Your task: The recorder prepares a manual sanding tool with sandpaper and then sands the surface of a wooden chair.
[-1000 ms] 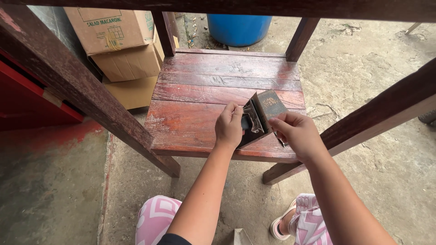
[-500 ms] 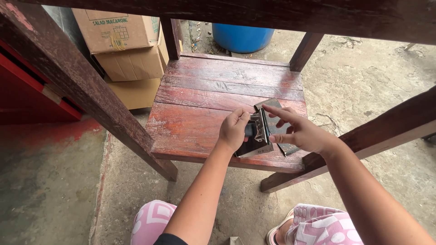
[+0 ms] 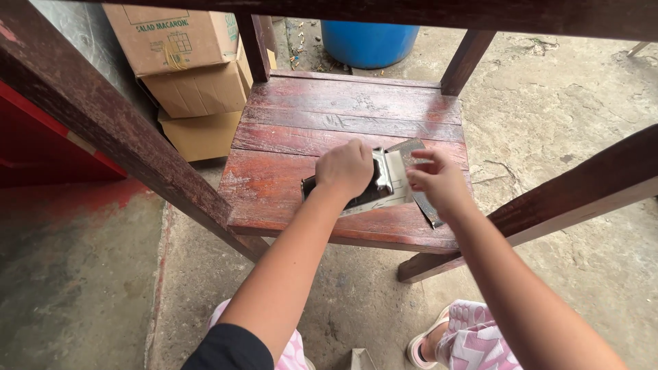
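Observation:
My left hand presses down on a dark flat block with a shiny metal clamp, lying on the red wooden stool. A sheet of pale sandpaper is tucked under the clamp. My right hand pinches the sheet's free edge, which sticks out toward the right side of the stool seat. The part of the block under my left palm is hidden.
Stacked cardboard boxes stand at the back left. A blue barrel sits behind the stool. Dark wooden beams cross in front on the left, right and top. The concrete floor spreads to the right; my sandalled foot is below.
The block was held tilted up in both hands; now it lies flat on the stool under my left hand, and my right hand has shifted to the sheet's edge.

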